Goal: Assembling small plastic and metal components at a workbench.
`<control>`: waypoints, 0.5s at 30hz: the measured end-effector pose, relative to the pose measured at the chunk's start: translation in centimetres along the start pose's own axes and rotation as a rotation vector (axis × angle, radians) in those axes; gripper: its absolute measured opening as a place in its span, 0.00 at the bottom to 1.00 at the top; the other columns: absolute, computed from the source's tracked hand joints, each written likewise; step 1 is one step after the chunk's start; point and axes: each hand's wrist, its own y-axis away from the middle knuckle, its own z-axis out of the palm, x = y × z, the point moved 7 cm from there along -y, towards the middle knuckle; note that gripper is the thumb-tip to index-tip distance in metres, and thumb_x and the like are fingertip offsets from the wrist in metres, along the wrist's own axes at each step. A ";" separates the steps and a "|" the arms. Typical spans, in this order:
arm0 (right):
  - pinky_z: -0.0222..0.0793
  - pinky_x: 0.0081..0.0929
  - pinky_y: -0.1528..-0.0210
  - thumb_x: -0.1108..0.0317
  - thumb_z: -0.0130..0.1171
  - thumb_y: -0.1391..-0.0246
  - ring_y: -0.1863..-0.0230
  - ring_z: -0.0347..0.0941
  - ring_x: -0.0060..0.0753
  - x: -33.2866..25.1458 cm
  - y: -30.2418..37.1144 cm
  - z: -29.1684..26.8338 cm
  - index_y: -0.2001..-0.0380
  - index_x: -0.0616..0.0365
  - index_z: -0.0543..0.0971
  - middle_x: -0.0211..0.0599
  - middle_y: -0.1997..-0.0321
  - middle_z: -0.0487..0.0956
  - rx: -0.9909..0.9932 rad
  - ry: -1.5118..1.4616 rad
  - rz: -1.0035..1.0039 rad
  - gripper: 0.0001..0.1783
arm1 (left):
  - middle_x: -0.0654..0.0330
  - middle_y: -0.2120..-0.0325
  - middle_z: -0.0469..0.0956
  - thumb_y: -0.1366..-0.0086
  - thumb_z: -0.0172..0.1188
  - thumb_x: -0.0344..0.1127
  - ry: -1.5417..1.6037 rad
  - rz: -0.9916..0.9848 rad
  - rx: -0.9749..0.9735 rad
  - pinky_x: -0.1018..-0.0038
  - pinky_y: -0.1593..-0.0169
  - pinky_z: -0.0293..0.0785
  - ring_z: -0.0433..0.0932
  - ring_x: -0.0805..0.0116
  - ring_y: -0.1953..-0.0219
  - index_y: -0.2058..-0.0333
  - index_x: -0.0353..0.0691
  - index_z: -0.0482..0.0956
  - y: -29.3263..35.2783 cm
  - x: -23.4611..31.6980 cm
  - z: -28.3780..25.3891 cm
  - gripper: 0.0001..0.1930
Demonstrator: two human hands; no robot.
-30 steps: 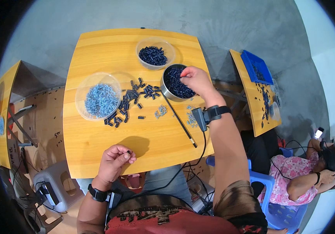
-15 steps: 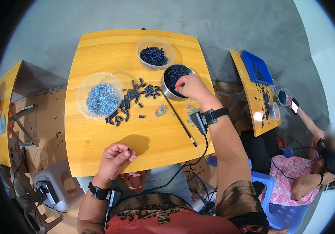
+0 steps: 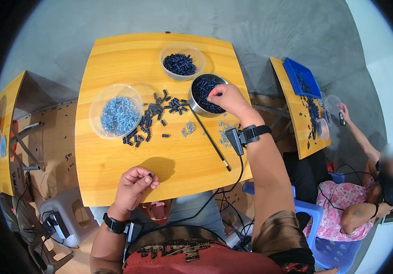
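My left hand [image 3: 134, 186] is raised near the front edge of the table, thumb and forefinger closed on a small black cylindrical piece [image 3: 150, 175]. Over the metal bowl [image 3: 196, 108], my right hand [image 3: 231, 99] has its fingertips pinched together; whether anything is between them is too small to tell. Many dark short tubes [image 3: 203, 87] fill that bowl. Loose black tubes [image 3: 152, 112] lie in a scattered pile left of it. A clear round tub [image 3: 94, 106] at the left holds tiny bluish-clear parts [image 3: 121, 116].
Behind the bowl stands another clear tub [image 3: 164, 56] of dark tubes. A black stick [image 3: 211, 139] lies slantwise on the table [image 3: 114, 171], between two small heaps of clear bits [image 3: 188, 129]. At right, a co-worker [image 3: 338, 201] sits beside another table holding a blue tray [image 3: 292, 77].
My right hand has shifted slightly to the right over the bowl. My left hand stays in place. The co-worker's hand has moved up, with the dark device in it turned.
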 end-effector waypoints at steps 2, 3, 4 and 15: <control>0.68 0.27 0.68 0.69 0.64 0.60 0.73 0.73 0.32 -0.1 0.2 -0.2 0.75 0.58 0.80 0.40 0.76 0.78 -0.006 0.008 -0.020 0.07 | 0.56 0.69 0.77 0.38 0.53 0.25 -0.001 0.003 -0.006 0.75 0.60 0.73 0.76 0.69 0.66 0.64 0.35 0.73 0.0 0.0 0.0 0.04; 0.69 0.31 0.67 0.68 0.65 0.62 0.72 0.75 0.38 -0.3 0.2 -0.2 0.74 0.57 0.81 0.43 0.75 0.78 -0.015 0.016 -0.045 0.08 | 0.56 0.69 0.77 0.38 0.53 0.25 0.000 0.004 -0.002 0.75 0.60 0.72 0.76 0.69 0.66 0.64 0.35 0.73 0.1 0.1 0.0 0.04; 0.69 0.31 0.67 0.68 0.65 0.62 0.72 0.75 0.38 -0.4 0.3 -0.1 0.74 0.57 0.81 0.43 0.75 0.78 -0.015 0.015 -0.045 0.08 | 0.56 0.69 0.77 0.38 0.53 0.25 0.001 0.005 0.002 0.75 0.60 0.72 0.76 0.69 0.66 0.64 0.35 0.73 0.1 0.1 0.0 0.04; 0.70 0.34 0.64 0.69 0.61 0.58 0.67 0.75 0.43 -1.6 0.0 1.0 0.73 0.56 0.81 0.45 0.71 0.79 -0.027 0.300 -0.085 0.06 | 0.56 0.69 0.76 0.38 0.53 0.25 -0.012 0.004 0.001 0.75 0.60 0.72 0.75 0.69 0.66 0.64 0.35 0.73 0.2 0.1 0.1 0.04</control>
